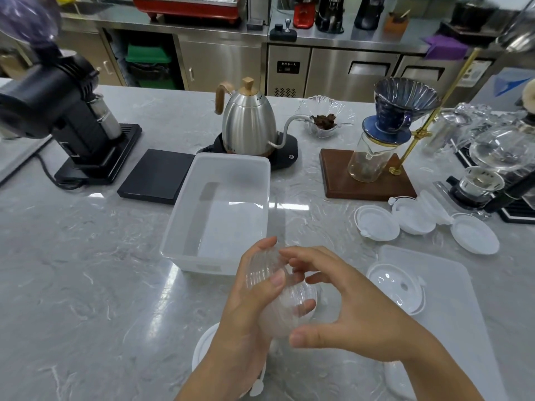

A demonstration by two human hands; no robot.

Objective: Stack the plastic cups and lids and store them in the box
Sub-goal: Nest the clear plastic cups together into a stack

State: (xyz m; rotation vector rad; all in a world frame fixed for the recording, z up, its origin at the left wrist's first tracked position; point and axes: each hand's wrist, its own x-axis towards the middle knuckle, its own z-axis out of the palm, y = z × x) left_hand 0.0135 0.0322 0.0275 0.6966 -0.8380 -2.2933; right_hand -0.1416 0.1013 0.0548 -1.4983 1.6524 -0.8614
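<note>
My left hand (249, 311) grips a stack of clear plastic cups (285, 296), held on its side just in front of the translucent white box (185, 224). The box holds nothing. My right hand (356, 308) hovers at the stack's right end, fingers curved around it; I cannot tell whether they touch it. One white lid (398, 287) lies on the box's flat cover (451, 308). Three more white lids (376, 222) lie further back right. Another lid (202, 347) shows partly under my left wrist.
A steel gooseneck kettle (249, 123) stands behind the box, a black scale (157, 176) and a black grinder (66, 111) to its left. A dripper stand on a wooden base (367, 183) and glass brewing gear (492, 157) crowd the right.
</note>
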